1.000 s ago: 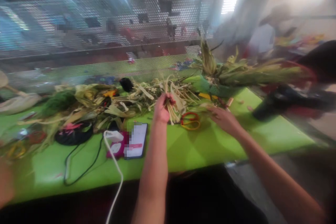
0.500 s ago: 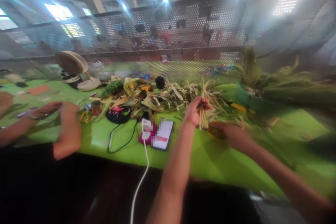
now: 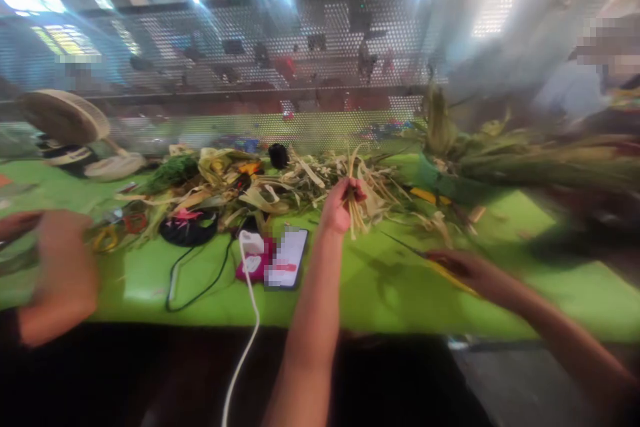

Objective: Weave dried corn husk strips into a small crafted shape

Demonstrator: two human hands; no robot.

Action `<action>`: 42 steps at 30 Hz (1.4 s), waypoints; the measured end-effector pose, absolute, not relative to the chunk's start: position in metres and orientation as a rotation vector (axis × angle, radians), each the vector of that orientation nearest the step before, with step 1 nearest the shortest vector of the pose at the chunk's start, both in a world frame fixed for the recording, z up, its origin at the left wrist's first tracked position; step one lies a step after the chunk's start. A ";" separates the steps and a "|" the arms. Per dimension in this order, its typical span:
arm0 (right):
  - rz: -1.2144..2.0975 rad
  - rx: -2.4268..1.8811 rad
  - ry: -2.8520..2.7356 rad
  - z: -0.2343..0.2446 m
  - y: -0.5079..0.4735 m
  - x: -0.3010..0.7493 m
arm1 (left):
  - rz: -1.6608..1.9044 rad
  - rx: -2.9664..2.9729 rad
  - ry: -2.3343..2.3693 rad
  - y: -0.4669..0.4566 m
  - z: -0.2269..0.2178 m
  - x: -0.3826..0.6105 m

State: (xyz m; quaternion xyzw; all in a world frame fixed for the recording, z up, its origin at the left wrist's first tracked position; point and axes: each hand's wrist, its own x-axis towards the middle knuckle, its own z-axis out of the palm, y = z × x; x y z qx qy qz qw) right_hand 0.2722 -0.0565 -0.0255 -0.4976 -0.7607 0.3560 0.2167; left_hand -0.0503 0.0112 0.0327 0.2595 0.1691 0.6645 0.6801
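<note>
My left hand [image 3: 340,205] is closed around a bunch of pale dried husk strips [image 3: 357,219], held upright over the bench; the ends stick out above and below the fist. Off to the right, my right hand [image 3: 457,265] is wrapped round a pair of scissors with yellow handles [image 3: 453,275]. Their thin dark blade [image 3: 403,243] points left toward the bunch, apart from it. A heap of dried husks and stalks [image 3: 315,180] lies just behind my left hand.
A phone [image 3: 293,257] and a magenta power strip [image 3: 254,267] with a white cable lie left of my forearm. A co-worker's arm [image 3: 65,267] rests at the left. A fan [image 3: 65,117], more scissors [image 3: 106,239] and a green tub [image 3: 433,177] stand around the green bench [image 3: 380,310].
The view has turned to the right. My right hand has moved away from the bunch with the scissors, whose blade now shows. My left hand keeps its hold on the strips.
</note>
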 end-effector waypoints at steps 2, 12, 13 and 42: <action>1.206 -1.372 -1.994 -0.020 -0.066 0.282 | 1.496 0.574 0.397 0.011 0.034 -0.051; 1.674 -1.035 -1.602 -0.006 -0.071 0.255 | 1.476 0.610 0.439 0.008 0.039 -0.052; 1.736 -0.955 -1.581 -0.007 -0.070 0.250 | 1.473 0.607 0.437 0.008 0.039 -0.052; 2.041 -0.672 -1.151 -0.024 -0.014 0.173 | 1.446 0.620 0.421 0.007 0.036 -0.054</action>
